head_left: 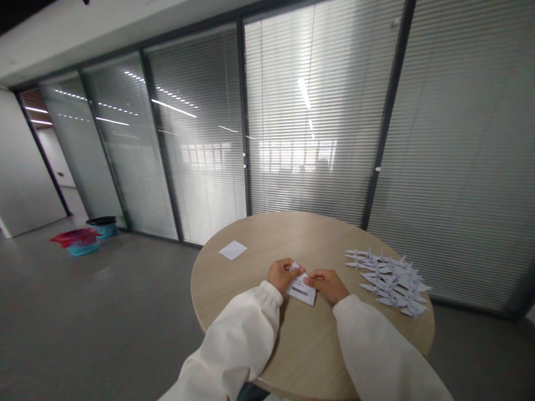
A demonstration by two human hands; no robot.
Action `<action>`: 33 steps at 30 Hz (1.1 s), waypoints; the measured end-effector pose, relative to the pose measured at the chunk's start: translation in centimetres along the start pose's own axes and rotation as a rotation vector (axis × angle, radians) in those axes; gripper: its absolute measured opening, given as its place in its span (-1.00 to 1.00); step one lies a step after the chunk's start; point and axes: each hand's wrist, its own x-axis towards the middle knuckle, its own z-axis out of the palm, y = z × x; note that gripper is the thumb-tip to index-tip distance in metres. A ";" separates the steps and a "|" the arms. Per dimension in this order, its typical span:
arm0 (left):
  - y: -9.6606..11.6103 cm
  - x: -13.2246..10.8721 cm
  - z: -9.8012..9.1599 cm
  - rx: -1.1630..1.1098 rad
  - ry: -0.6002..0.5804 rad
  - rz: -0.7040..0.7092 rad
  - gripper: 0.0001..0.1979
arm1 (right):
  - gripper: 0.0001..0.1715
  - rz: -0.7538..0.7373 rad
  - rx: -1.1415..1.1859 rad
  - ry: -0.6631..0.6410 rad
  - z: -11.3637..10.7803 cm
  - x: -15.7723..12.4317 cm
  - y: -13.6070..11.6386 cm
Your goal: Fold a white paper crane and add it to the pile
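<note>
Both of my hands meet over a small white sheet of paper (301,289) with a barcode printed on it, lying on the round wooden table (267,328). My left hand (282,274) pinches the paper's upper left edge with curled fingers. My right hand (328,284) grips the right side of the same sheet, fingers closed on it. Both arms wear cream sleeves.
A heap of several folded white paper cranes (388,278) lies on the table to the right. A single white square sheet (233,250) lies at the far left of the tabletop. Glass walls with blinds stand behind. Two bins (83,240) sit on the floor far left.
</note>
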 end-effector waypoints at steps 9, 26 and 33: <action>0.2 0.0 0.0 0.074 0.014 -0.005 -0.65 | -0.53 -0.014 -0.027 -0.012 -0.3 0.1 0.4; -0.9 0.4 -0.4 0.123 -0.014 0.059 -0.68 | -0.61 0.010 0.028 -0.002 -0.1 0.3 0.7; -0.2 -0.1 -0.1 0.080 -0.036 0.041 -0.70 | -0.68 -0.134 -0.195 0.046 -0.3 -0.1 -0.1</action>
